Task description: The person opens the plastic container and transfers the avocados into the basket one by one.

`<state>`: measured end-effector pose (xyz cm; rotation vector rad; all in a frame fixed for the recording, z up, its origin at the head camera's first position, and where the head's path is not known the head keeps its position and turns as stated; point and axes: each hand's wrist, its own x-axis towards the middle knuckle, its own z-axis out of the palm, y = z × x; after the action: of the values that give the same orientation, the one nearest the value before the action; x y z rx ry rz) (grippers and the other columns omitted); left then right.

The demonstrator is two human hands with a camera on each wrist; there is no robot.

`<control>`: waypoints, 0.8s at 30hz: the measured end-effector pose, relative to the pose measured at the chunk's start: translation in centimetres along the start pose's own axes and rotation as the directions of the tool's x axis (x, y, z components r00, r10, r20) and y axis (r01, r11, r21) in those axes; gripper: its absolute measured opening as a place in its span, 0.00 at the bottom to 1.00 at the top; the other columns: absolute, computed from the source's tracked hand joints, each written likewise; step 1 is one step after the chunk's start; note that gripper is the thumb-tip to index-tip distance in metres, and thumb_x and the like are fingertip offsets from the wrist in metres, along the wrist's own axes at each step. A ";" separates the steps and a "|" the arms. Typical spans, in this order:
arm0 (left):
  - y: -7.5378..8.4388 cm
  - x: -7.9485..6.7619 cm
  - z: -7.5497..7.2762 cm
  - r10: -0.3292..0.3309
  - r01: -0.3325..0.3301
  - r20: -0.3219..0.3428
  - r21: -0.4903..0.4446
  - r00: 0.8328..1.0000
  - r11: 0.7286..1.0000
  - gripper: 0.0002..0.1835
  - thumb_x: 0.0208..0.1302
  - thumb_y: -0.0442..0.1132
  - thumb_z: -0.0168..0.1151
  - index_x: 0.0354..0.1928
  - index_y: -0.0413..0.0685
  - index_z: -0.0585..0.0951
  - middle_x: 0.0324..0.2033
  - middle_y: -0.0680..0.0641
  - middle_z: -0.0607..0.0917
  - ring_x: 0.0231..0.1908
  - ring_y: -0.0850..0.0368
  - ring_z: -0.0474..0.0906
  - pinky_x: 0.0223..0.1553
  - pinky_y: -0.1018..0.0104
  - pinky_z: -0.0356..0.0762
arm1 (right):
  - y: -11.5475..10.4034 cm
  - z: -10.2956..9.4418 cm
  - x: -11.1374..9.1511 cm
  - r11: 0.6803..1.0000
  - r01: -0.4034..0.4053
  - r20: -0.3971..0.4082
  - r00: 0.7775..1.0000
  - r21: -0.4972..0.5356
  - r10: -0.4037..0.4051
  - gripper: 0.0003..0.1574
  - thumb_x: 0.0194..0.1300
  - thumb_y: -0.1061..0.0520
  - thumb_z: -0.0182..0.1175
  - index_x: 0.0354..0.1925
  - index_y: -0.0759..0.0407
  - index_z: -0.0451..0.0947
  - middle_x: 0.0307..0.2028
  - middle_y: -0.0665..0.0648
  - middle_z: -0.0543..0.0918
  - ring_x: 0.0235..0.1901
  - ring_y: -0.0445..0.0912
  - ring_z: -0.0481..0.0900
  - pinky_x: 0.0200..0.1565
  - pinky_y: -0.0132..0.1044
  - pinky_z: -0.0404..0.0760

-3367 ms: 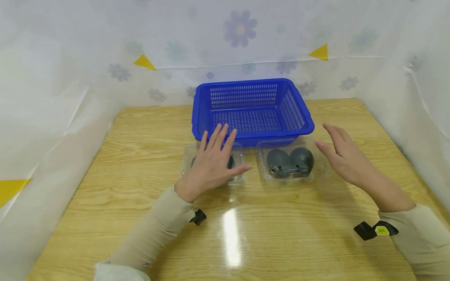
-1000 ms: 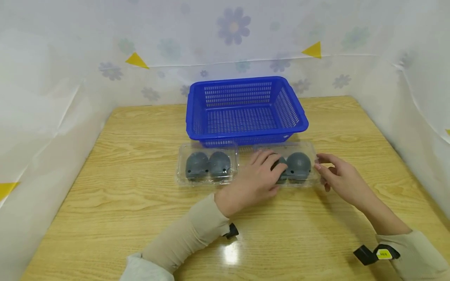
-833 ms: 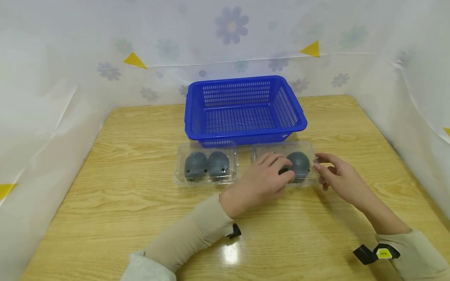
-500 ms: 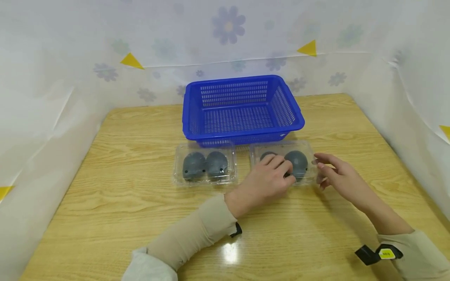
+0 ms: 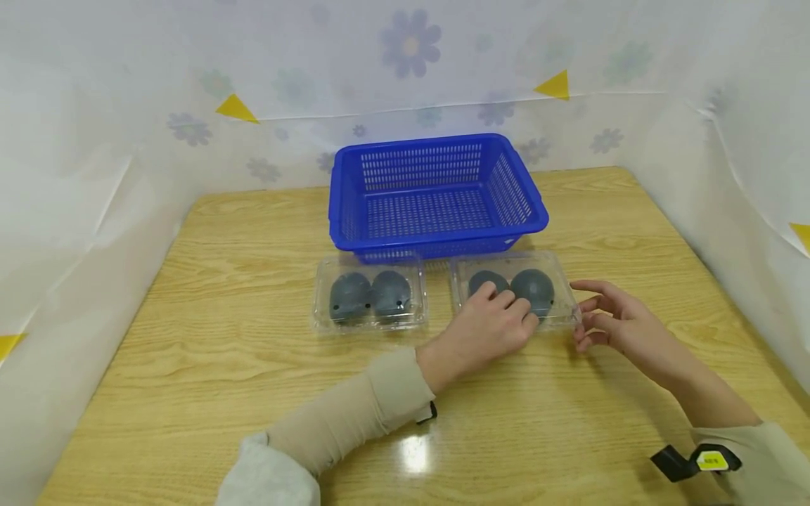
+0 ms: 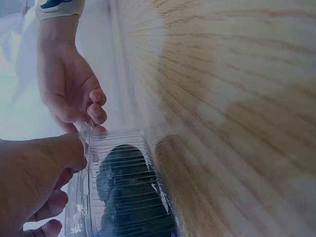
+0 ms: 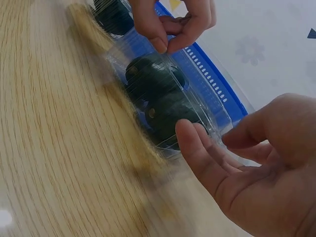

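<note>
A clear plastic clamshell box (image 5: 500, 263) with two dark green round fruits (image 5: 533, 292) stands in front of the blue basket, right of centre. My left hand (image 5: 484, 330) is at its front rim, fingers curled; in the right wrist view the left thumb and forefinger (image 7: 170, 39) pinch the rim. At the box's right end my right hand (image 5: 633, 337) holds the front corner between thumb and bent fingers. In the left wrist view the box (image 6: 129, 138) looks closed, with the fruits under its ribbed plastic. My left hand partly covers one fruit in the head view.
A second clear clamshell box (image 5: 325, 284) with two similar fruits stands to the left. Behind both boxes is the blue slotted basket (image 5: 436, 239), with nothing in it. White flowered sheeting (image 5: 304, 151) surrounds the wooden table (image 5: 253, 295) at the back and sides.
My left hand has moved from above the left box to the right box, then slid rightward along its front rim. My right hand has come in to the right end and shifted to its front corner.
</note>
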<state>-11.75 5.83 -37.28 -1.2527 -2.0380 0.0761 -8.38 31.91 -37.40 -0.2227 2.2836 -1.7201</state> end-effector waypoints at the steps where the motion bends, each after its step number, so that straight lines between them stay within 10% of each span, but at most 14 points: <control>1: 0.0 0.0 0.0 -0.002 0.002 0.003 0.001 1.000 1.000 0.19 0.75 0.35 0.46 0.29 0.62 0.82 0.30 0.59 0.83 0.30 0.61 0.78 0.32 0.67 0.69 | 0.1 -0.1 0.0 1.000 0.003 0.015 1.000 0.029 -0.004 0.31 0.76 0.65 0.48 0.72 0.60 0.54 0.43 0.59 0.78 0.35 0.49 0.84 0.37 0.42 0.88; 11: 0.3 0.3 -0.1 0.003 -0.002 0.077 -0.010 0.997 1.000 0.17 0.75 0.37 0.47 0.34 0.62 0.83 0.34 0.59 0.82 0.33 0.62 0.78 0.34 0.68 0.70 | 0.7 -1.2 0.0 0.931 0.010 0.188 0.978 0.366 -0.084 0.33 0.75 0.71 0.43 0.73 0.57 0.50 0.45 0.56 0.80 0.41 0.47 0.85 0.46 0.42 0.87; 24: 0.4 0.6 0.2 0.012 -0.012 0.040 -0.005 0.999 1.000 0.17 0.75 0.38 0.49 0.34 0.64 0.85 0.35 0.60 0.85 0.34 0.63 0.78 0.35 0.68 0.70 | 1.7 -1.7 0.1 0.834 -0.121 0.308 0.949 0.538 -0.061 0.25 0.76 0.72 0.38 0.68 0.62 0.56 0.47 0.60 0.83 0.44 0.49 0.86 0.53 0.46 0.84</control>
<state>-11.72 6.52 -37.23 -1.2761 -2.0664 0.1031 -8.95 33.94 -38.55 -0.3077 1.4806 -2.0692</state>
